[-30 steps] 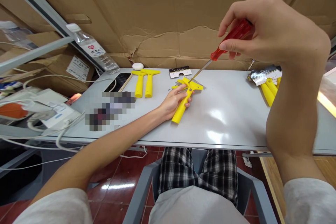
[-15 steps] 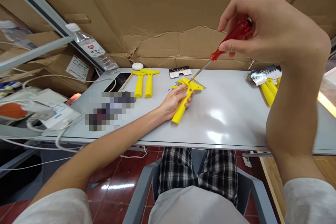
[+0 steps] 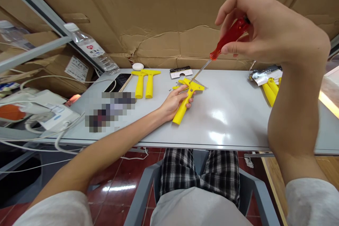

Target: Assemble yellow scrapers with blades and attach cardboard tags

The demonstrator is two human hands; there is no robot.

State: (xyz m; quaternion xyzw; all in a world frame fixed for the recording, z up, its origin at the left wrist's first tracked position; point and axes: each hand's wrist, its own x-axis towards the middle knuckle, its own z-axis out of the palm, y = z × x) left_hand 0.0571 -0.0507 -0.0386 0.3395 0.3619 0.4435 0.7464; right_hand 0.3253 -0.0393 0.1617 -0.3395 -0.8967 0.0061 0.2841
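Note:
My left hand (image 3: 174,104) is closed round a yellow scraper (image 3: 182,108), whose wide head points away from me. A thin blade edge shows along the right of that head. High on the right, my right hand (image 3: 254,28) grips the red handle of a screwdriver (image 3: 228,39). Its metal shaft slants down to the left, with the tip at the scraper's head; the exact contact is too small to make out. Behind the scraper's head lie another yellow piece and small metal bits, partly hidden by it.
Two yellow scraper handles (image 3: 149,85) lie left of centre, beside a phone (image 3: 118,82) and a white oval object (image 3: 138,66). A printed card (image 3: 180,72) is at the back. Packaged yellow scrapers (image 3: 269,90) sit right. A water bottle (image 3: 92,49), cables and a power strip (image 3: 58,113) crowd the left.
The red screwdriver handle has turned a little in my right hand, and the fingers have shifted slightly up and left. My left hand keeps hold of the scraper in nearly the same place.

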